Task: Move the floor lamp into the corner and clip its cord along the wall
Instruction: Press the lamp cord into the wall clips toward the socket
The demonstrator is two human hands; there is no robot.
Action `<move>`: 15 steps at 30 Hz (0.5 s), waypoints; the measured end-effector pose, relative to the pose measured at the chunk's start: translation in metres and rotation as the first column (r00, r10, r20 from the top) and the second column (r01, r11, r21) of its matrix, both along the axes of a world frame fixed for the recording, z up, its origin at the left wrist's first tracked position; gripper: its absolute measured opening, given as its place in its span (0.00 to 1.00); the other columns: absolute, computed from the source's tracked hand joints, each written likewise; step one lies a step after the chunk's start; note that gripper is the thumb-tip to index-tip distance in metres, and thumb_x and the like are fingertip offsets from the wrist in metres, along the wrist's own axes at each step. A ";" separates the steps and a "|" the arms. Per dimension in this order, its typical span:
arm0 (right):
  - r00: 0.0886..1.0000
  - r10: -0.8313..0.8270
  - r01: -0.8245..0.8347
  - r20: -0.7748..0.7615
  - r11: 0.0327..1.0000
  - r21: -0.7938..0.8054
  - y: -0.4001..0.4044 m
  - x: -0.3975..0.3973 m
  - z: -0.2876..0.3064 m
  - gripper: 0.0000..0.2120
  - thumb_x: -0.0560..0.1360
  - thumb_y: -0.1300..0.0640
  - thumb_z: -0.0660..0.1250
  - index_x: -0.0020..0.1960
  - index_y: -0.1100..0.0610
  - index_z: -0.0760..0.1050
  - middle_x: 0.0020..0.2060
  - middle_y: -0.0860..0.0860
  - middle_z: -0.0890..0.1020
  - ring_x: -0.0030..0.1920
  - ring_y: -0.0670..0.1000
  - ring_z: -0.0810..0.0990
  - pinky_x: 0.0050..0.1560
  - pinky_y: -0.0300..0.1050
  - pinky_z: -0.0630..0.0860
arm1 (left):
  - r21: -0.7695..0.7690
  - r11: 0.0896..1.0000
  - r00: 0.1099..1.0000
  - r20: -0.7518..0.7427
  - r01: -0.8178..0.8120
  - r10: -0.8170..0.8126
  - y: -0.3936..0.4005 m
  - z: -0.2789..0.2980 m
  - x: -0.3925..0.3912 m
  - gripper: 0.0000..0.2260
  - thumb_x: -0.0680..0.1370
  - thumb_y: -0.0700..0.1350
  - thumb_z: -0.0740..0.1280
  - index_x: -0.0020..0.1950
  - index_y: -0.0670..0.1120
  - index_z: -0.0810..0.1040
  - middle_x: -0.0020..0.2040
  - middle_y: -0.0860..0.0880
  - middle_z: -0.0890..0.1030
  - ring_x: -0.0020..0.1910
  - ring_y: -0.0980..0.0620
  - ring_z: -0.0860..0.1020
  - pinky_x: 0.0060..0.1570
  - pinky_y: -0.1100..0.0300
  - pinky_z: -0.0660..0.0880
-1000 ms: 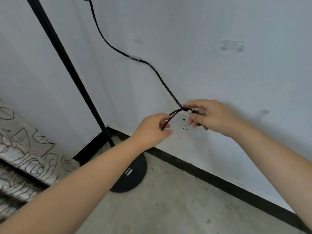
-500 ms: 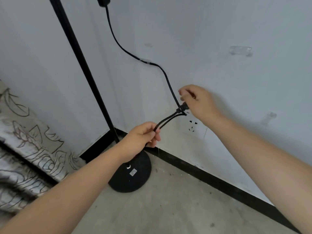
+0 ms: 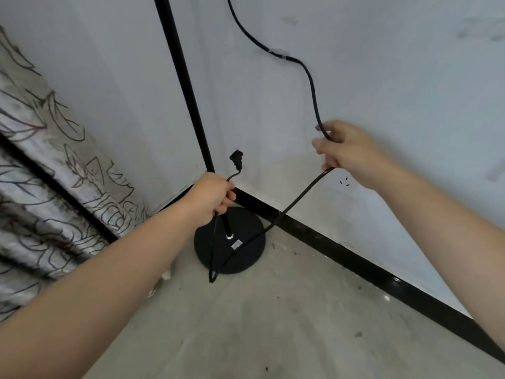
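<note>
The black floor lamp stands in the room corner, its pole (image 3: pixel 185 86) rising from a round base (image 3: pixel 247 255) on the concrete floor. Its black cord (image 3: pixel 313 91) runs down the right wall through a clear clip (image 3: pixel 278 54). My right hand (image 3: pixel 348 149) grips the cord below that clip, close to the wall. From there the cord sags in a loop over the base and comes up into my left hand (image 3: pixel 211 196). My left hand holds the cord near its end, with the plug (image 3: pixel 236 157) sticking up above the fist.
A wall socket (image 3: pixel 345 182) sits low on the right wall just under my right hand. Faint clear clips (image 3: pixel 481 32) show further right on the wall. Black skirting (image 3: pixel 355 261) lines both walls. A patterned curtain (image 3: pixel 41 149) hangs at the left.
My hands have moved apart: the left dropped down-left with the plug end, the right stayed near the wall. The cord between them has lengthened into a hanging loop. The view tilted downward.
</note>
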State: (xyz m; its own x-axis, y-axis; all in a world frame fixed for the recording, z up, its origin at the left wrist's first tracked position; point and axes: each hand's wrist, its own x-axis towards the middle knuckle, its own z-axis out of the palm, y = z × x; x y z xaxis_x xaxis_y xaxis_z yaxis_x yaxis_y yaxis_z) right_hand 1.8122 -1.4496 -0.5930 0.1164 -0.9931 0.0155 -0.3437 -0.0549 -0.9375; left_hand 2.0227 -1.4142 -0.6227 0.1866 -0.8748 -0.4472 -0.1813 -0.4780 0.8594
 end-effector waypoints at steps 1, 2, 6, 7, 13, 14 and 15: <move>0.999 0.034 -0.034 -0.017 0.999 -0.012 0.005 -0.003 -0.004 0.11 0.77 0.63 0.59 0.59 0.63 0.70 0.30 0.51 0.71 0.19 0.41 0.70 0.33 0.33 0.76 | 0.056 0.998 0.998 0.049 0.024 -0.026 0.001 -0.005 0.002 0.13 0.80 0.35 0.53 0.37 0.40 0.69 0.29 0.45 0.69 0.17 0.57 0.66 0.11 0.71 0.61; 0.998 0.059 -0.060 -0.026 0.998 -0.013 0.012 -0.006 -0.008 0.07 0.77 0.65 0.57 0.53 0.63 0.72 0.29 0.52 0.72 0.21 0.41 0.71 0.29 0.29 0.75 | 0.133 0.989 0.992 0.102 0.066 -0.079 0.004 -0.009 0.004 0.10 0.80 0.35 0.54 0.41 0.37 0.71 0.30 0.44 0.71 0.19 0.55 0.69 0.14 0.68 0.67; 0.988 0.090 -0.103 0.128 0.990 0.095 0.034 -0.024 -0.026 0.15 0.79 0.67 0.52 0.40 0.55 0.72 0.31 0.54 0.72 0.21 0.41 0.73 0.27 0.32 0.78 | 0.340 0.862 0.733 0.460 0.376 -0.501 0.007 -0.022 0.000 0.08 0.79 0.38 0.58 0.51 0.35 0.75 0.42 0.41 0.76 0.39 0.47 0.75 0.30 0.64 0.71; 0.987 0.103 -0.118 0.126 0.986 0.121 0.037 -0.031 -0.028 0.16 0.79 0.66 0.51 0.39 0.54 0.72 0.31 0.54 0.72 0.21 0.42 0.72 0.25 0.33 0.77 | 0.303 0.847 0.629 0.570 0.436 -0.528 0.006 -0.021 -0.005 0.06 0.78 0.40 0.60 0.48 0.39 0.75 0.42 0.42 0.76 0.44 0.46 0.74 0.32 0.63 0.69; 0.980 0.145 -0.120 -0.136 0.977 0.175 0.056 -0.074 -0.014 0.16 0.80 0.59 0.49 0.40 0.53 0.72 0.27 0.51 0.71 0.17 0.43 0.67 0.25 0.33 0.68 | -0.373 0.579 0.523 0.845 0.725 -0.112 -0.026 0.031 -0.063 0.24 0.77 0.40 0.63 0.71 0.41 0.59 0.69 0.38 0.67 0.67 0.41 0.65 0.67 0.52 0.62; 0.979 0.136 -0.109 -0.154 0.979 0.173 0.059 -0.082 -0.007 0.16 0.80 0.59 0.49 0.39 0.53 0.72 0.25 0.50 0.71 0.17 0.43 0.66 0.25 0.33 0.68 | -0.411 0.448 0.477 0.878 0.794 -0.040 -0.030 0.042 -0.077 0.23 0.76 0.40 0.64 0.70 0.40 0.62 0.68 0.37 0.68 0.68 0.40 0.65 0.67 0.50 0.62; 0.982 0.108 -0.084 -0.153 0.984 0.156 0.061 -0.090 0.001 0.17 0.80 0.60 0.49 0.38 0.53 0.72 0.23 0.48 0.71 0.16 0.43 0.65 0.24 0.35 0.68 | -0.393 0.331 0.414 0.910 0.858 0.010 -0.035 0.051 -0.091 0.21 0.76 0.39 0.64 0.68 0.38 0.65 0.66 0.36 0.70 0.66 0.38 0.67 0.66 0.47 0.64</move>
